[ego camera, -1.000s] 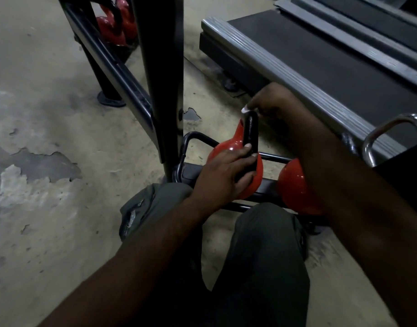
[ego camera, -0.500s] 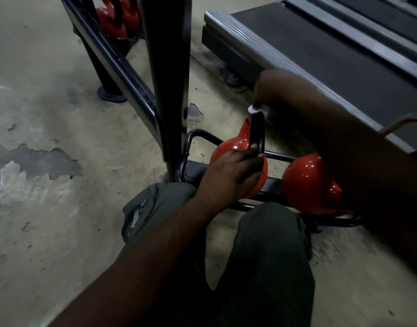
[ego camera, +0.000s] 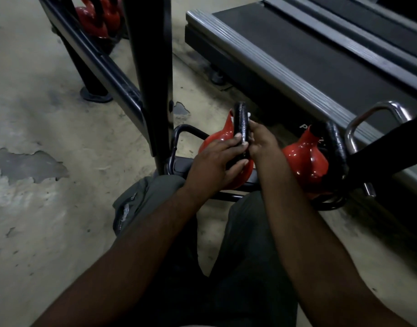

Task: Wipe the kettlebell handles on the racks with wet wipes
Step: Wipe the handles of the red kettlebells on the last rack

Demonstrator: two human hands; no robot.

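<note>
- The red kettlebell (ego camera: 218, 138) is parked on the bottom rail of the rack (ego camera: 155, 79), mid-scene, just past the person's knees. Its black handle (ego camera: 240, 123) stands upright.
- The left hand (ego camera: 212, 166) is wrapped round the low end of the handle and steadies it.
- The right hand (ego camera: 261, 142) curls against the handle's right side and pinches a wet wipe (ego camera: 248, 114) to it. Only a white sliver shows.
- My guess on feel: solid iron, heavy and stiff, so it won't budge much. The glossy body looks slick and the handle looks grippier, so hold the handle.
- The wipe is limp and damp, so fold it round the bar and slide it.
- A second kettlebell (ego camera: 306, 159) sits just to the right.
</note>
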